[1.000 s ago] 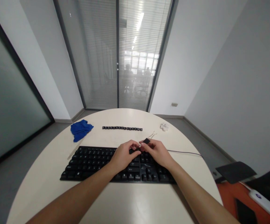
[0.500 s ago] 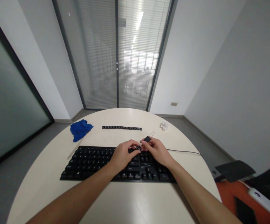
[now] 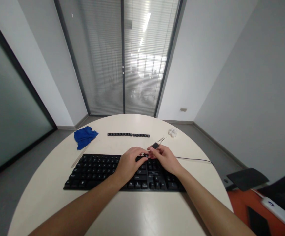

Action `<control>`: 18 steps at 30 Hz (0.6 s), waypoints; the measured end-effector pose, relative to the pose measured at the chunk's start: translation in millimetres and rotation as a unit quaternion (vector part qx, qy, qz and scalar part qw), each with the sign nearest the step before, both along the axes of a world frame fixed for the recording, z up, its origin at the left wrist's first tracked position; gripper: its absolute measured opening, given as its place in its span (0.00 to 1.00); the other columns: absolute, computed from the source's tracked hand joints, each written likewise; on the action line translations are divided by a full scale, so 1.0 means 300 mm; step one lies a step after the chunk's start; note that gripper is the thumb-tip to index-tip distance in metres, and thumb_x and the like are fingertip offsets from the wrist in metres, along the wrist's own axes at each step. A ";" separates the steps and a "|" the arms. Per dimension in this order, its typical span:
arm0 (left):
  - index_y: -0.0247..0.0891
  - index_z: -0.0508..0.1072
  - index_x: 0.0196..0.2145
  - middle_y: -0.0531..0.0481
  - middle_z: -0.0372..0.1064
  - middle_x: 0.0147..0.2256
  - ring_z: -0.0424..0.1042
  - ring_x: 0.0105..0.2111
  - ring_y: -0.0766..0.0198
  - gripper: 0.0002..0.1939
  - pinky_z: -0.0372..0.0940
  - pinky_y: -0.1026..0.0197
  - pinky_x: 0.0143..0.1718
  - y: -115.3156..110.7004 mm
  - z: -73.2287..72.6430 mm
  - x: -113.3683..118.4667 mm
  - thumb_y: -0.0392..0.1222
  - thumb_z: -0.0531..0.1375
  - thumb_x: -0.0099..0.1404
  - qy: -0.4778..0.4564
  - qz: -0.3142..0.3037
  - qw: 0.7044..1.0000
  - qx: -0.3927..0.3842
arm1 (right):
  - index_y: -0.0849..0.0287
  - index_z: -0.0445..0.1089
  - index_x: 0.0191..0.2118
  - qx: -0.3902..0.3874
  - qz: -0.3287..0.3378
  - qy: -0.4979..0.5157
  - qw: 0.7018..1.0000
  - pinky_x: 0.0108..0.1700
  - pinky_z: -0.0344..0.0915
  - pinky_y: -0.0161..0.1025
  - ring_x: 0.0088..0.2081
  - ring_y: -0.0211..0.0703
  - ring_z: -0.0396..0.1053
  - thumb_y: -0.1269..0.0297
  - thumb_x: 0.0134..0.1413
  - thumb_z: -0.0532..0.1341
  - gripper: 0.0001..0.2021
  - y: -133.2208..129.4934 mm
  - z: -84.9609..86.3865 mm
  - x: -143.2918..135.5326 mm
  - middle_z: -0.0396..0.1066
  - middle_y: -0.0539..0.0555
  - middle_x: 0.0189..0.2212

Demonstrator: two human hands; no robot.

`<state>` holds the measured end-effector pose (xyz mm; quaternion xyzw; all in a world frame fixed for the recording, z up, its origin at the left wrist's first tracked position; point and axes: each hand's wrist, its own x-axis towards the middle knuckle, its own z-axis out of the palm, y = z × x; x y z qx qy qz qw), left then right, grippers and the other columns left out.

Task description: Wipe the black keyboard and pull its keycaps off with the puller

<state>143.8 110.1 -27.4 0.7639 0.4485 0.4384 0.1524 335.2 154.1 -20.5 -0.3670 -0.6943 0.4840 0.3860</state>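
A black keyboard (image 3: 93, 172) lies across the table, and both hands are close together over its upper right part. Between thumb and fingers, my left hand (image 3: 130, 164) pinches a small black keycap (image 3: 146, 155). My right hand (image 3: 165, 159) is closed on a keycap puller with a flat black handle (image 3: 155, 146); thin wires (image 3: 162, 140) stick out from its far end. The puller's near end reaches toward the keycap, but my fingers partly hide where they meet. Beyond the keyboard, several loose keycaps (image 3: 129, 134) stand in a row.
A crumpled blue cloth (image 3: 85, 137) lies at the left, with a thin pale stick (image 3: 78, 158) below it. Crumpled white material (image 3: 173, 132) sits at the far right of the round table (image 3: 58, 209). The keyboard cable (image 3: 193, 159) runs off the right edge, near an orange chair seat (image 3: 240, 203).
My fingers have shifted slightly around the keycap, and the puller has turned a little, its wires showing more. Both hands stay in nearly the same place.
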 end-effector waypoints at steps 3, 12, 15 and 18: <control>0.44 0.75 0.43 0.53 0.74 0.43 0.71 0.45 0.60 0.09 0.64 0.57 0.49 0.000 -0.002 0.000 0.35 0.63 0.65 0.010 -0.006 1.000 0.005 | 0.61 0.73 0.40 -0.005 0.000 0.010 1.000 0.42 0.72 0.42 0.35 0.44 0.75 0.47 0.58 0.62 0.19 0.003 -0.005 -0.001 0.77 0.54 0.31; 0.44 0.76 0.44 0.52 0.73 0.39 0.71 0.41 0.60 0.09 0.66 0.58 0.45 -0.006 -0.003 0.003 0.39 0.63 0.65 0.023 0.020 1.000 0.002 | 0.60 0.71 0.47 -0.008 -0.031 0.017 0.999 0.43 0.72 0.43 0.36 0.44 0.75 0.47 0.58 0.61 0.21 0.005 -0.003 0.003 0.77 0.53 0.32; 0.41 0.77 0.40 0.51 0.75 0.35 0.72 0.38 0.60 0.07 0.66 0.58 0.41 0.000 -0.001 0.003 0.43 0.64 0.64 0.003 0.050 0.998 -0.046 | 0.59 0.70 0.48 0.063 -0.060 -0.040 0.995 0.42 0.71 0.43 0.35 0.44 0.74 0.50 0.61 0.59 0.18 0.004 0.017 0.018 0.76 0.53 0.31; 0.40 0.77 0.36 0.51 0.76 0.33 0.73 0.35 0.60 0.08 0.66 0.59 0.38 0.007 0.003 0.004 0.46 0.64 0.63 -0.028 0.060 0.993 -0.099 | 0.58 0.72 0.44 0.161 -0.054 -0.104 0.980 0.42 0.70 0.42 0.38 0.44 0.73 0.54 0.63 0.58 0.13 -0.003 0.042 0.036 0.74 0.55 0.36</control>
